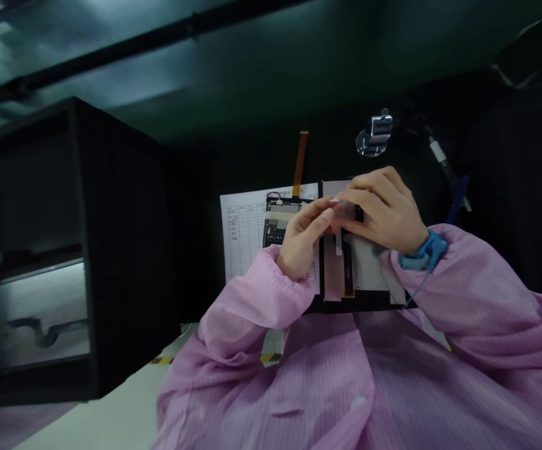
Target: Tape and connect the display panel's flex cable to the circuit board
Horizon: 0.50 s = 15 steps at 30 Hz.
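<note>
An opened flat device [359, 275] lies on the dark bench in front of me, with a circuit board [277, 228], tape strips and an orange flex cable [299, 164] rising from its top edge. My left hand [301, 240] and my right hand [386, 209] meet above its middle. Both have fingers pinched together on a small pale strip [339, 240] that hangs down between them. A blue wrist strap [425, 250] circles my right wrist. Pink striped sleeves cover both arms.
A printed sheet with a table [242, 234] lies under the device's left side. A metal hand counter [376, 134] stands behind it. A dark box with a lit opening [40, 312] is at the left. A white-tipped tool [444, 165] lies at the right.
</note>
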Tool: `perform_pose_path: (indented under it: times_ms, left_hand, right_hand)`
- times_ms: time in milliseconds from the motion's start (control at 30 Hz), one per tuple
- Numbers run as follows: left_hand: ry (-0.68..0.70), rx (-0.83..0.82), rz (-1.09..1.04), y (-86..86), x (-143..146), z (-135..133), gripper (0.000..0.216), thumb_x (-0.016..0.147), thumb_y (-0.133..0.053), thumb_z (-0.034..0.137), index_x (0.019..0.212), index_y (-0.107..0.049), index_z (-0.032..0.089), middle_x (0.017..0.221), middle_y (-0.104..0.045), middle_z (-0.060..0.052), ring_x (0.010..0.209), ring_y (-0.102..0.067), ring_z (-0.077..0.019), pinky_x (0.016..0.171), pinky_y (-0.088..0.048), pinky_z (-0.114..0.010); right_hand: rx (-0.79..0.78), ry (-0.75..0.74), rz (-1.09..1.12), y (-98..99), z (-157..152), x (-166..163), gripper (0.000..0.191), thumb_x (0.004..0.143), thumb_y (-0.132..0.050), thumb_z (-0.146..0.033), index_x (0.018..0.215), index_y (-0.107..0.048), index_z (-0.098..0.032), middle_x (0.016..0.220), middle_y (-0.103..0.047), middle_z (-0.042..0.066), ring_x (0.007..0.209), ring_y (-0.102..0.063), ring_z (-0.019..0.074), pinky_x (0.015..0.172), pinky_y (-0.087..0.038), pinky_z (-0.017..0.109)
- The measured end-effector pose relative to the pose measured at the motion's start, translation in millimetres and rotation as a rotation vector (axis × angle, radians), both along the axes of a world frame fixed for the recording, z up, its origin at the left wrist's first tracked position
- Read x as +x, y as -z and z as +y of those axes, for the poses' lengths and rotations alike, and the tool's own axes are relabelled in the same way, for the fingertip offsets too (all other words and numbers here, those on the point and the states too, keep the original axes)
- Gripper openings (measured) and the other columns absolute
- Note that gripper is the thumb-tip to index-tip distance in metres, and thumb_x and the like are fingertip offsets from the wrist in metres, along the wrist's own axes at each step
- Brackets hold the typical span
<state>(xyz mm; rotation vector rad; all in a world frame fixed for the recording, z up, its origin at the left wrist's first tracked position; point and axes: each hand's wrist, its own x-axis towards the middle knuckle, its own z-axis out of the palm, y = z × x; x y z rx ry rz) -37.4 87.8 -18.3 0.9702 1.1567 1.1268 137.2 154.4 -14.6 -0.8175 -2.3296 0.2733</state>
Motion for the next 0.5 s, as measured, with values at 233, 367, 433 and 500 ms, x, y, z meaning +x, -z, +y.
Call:
perform_pose_path:
  times_ms: [233,367,433,500]
  left_hand:
    - [-0.101,0.047,-0.009,5.3,2.2,2.0,0.030,0.088,-0.066,0.049,0.095,-0.069,0.020,0.080,-0.064,-0.001,0.069,-0.058,-0.0111,0.066,-0.054,-0.026]
    - [-0.081,0.042,0.070,5.0,2.7,0.7,0.027,0.089,-0.065,0.045,0.097,-0.069,0.019,0.083,-0.067,-0.003,0.070,-0.060,-0.0118,0.066,-0.055,-0.027]
    - [-0.067,0.057,0.084,5.1,2.7,0.0,0.026,0.090,-0.064,0.042,0.099,-0.069,0.018,0.087,-0.069,-0.004,0.072,-0.063,-0.0120,0.067,-0.055,-0.027]
    - [-0.062,0.078,0.096,5.4,2.4,-0.5,0.025,0.091,-0.064,0.041,0.100,-0.069,0.018,0.088,-0.070,-0.004,0.073,-0.064,-0.0120,0.068,-0.055,-0.027]
  right_hand:
    - [-0.031,-0.127,0.103,-1.7,-0.2,-1.0,0.017,0.098,-0.052,-0.035,0.106,-0.064,-0.027,0.096,-0.061,0.006,0.088,-0.056,0.0226,0.077,-0.051,0.043]
    - [-0.070,-0.090,0.119,-2.3,0.2,-0.4,0.015,0.098,-0.051,-0.031,0.099,-0.066,-0.027,0.092,-0.062,0.004,0.084,-0.057,0.0208,0.076,-0.051,0.042]
    - [-0.087,-0.072,0.123,-3.4,0.2,-0.2,0.017,0.098,-0.052,-0.032,0.096,-0.067,-0.026,0.091,-0.063,0.004,0.083,-0.058,0.0207,0.076,-0.052,0.042]
    - [-0.109,-0.062,0.137,-4.4,-0.4,-0.5,0.018,0.098,-0.051,-0.032,0.094,-0.067,-0.025,0.091,-0.064,0.005,0.084,-0.059,0.0212,0.076,-0.052,0.042]
